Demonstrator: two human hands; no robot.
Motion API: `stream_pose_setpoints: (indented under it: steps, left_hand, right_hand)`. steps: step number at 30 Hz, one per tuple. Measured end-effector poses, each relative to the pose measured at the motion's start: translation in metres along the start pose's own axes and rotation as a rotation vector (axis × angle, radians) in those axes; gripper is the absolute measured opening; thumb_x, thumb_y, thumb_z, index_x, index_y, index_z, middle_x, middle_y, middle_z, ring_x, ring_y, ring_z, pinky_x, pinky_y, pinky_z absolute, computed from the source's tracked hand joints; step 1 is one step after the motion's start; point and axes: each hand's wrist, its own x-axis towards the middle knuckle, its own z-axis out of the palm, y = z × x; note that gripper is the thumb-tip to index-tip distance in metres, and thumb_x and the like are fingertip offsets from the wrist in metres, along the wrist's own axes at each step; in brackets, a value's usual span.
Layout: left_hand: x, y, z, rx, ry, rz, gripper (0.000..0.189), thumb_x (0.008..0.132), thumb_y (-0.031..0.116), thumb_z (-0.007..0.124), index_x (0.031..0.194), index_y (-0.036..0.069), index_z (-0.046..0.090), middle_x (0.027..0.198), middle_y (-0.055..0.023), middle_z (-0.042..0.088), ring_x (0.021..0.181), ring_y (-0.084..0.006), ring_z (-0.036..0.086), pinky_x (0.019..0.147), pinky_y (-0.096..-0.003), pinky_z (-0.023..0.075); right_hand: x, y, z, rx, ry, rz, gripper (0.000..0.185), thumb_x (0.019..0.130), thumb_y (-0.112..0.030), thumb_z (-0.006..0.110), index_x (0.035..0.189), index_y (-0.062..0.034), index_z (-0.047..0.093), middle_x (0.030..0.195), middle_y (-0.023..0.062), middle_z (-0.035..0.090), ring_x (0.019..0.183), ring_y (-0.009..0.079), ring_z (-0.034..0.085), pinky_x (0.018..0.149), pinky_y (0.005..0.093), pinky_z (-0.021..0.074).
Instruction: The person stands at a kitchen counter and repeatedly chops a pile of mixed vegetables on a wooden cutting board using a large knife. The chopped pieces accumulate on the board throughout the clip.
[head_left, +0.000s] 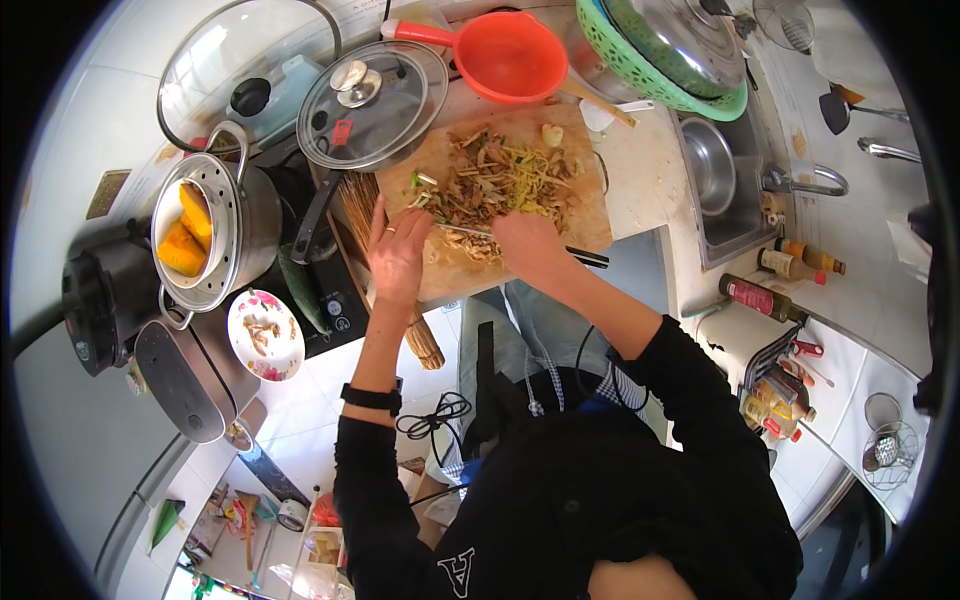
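On a wooden cutting board (442, 281) lies a pile of chopped brown food (480, 176), perhaps meat or mushroom, with pale yellow shreds (529, 180) at its right. My right hand (529, 244) grips a kitchen knife (589, 257), whose black handle end sticks out to the right. The blade is seen nearly edge-on, reaching left towards my other fingers. My left hand (401, 251) is at the board's left side, its fingertips bent down beside the blade. Cut white and green scallion pieces (424, 187) lie just beyond them; whether these fingers pinch something is hidden.
A lidded pan (367, 105) stands beyond the board's left corner, its handle towards me. At left are a steamer pot (259, 217), a cucumber (300, 289) and a floral plate (266, 367). A red ladle (510, 56) lies behind; the sink (739, 217) is right.
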Motion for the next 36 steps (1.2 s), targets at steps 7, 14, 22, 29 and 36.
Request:
stream_pose_setpoints:
  steps: [7, 14, 22, 29, 36]
  left_hand:
    - [0.009, 0.007, 0.009, 0.008, 0.003, 0.040, 0.015, 0.076, 0.003, 0.065, 0.091, 0.007, 0.067, 0.094, -0.0044, 0.070, 0.095, -0.0219, 0.070, 0.116, -0.0493, 0.0426]
    - [-0.009, 0.009, -0.010, 0.050, 0.023, -0.043, 0.017, 0.074, 0.003, 0.067, 0.090, 0.007, 0.069, 0.094, -0.0030, 0.072, 0.100, -0.0195, 0.070, 0.117, -0.0490, 0.0409]
    - [-0.010, 0.008, 0.005, 0.033, 0.019, 0.000, 0.020, 0.072, 0.003, 0.068, 0.092, 0.007, 0.068, 0.089, -0.0030, 0.070, 0.097, -0.0201, 0.069, 0.117, -0.0496, 0.0415]
    - [-0.017, 0.015, -0.017, 0.072, 0.032, -0.089, 0.013, 0.076, 0.005, 0.069, 0.089, 0.007, 0.068, 0.089, -0.0006, 0.071, 0.095, -0.0182, 0.070, 0.118, -0.0505, 0.0377]
    - [-0.031, 0.016, 0.002, 0.070, 0.021, -0.047, 0.021, 0.074, 0.002, 0.068, 0.095, 0.006, 0.070, 0.095, -0.0050, 0.071, 0.102, -0.0207, 0.068, 0.115, -0.0499, 0.0432]
  right_hand:
    - [0.005, 0.017, 0.015, 0.113, 0.051, 0.036, 0.019, 0.076, -0.007, 0.069, 0.094, -0.0037, 0.065, 0.090, 0.0174, 0.068, 0.083, 0.0381, 0.071, 0.068, 0.0482, 0.0573]
    - [-0.013, -0.003, -0.002, 0.052, 0.061, -0.018, 0.015, 0.078, -0.008, 0.066, 0.092, -0.0037, 0.067, 0.088, 0.0174, 0.068, 0.082, 0.0379, 0.070, 0.068, 0.0476, 0.0570]
    - [0.001, 0.008, 0.021, 0.082, 0.009, 0.021, 0.014, 0.077, -0.009, 0.065, 0.090, -0.0023, 0.068, 0.088, 0.0173, 0.069, 0.079, 0.0401, 0.070, 0.067, 0.0490, 0.0570]
    - [-0.007, 0.000, 0.003, 0.017, 0.019, -0.074, 0.017, 0.083, -0.010, 0.063, 0.098, -0.0035, 0.067, 0.090, 0.0145, 0.068, 0.079, 0.0376, 0.071, 0.065, 0.0474, 0.0583]
    - [-0.005, 0.000, 0.025, 0.024, 0.068, -0.001, 0.013, 0.077, -0.008, 0.068, 0.090, -0.0045, 0.068, 0.089, 0.0162, 0.070, 0.078, 0.0359, 0.072, 0.063, 0.0458, 0.0582]
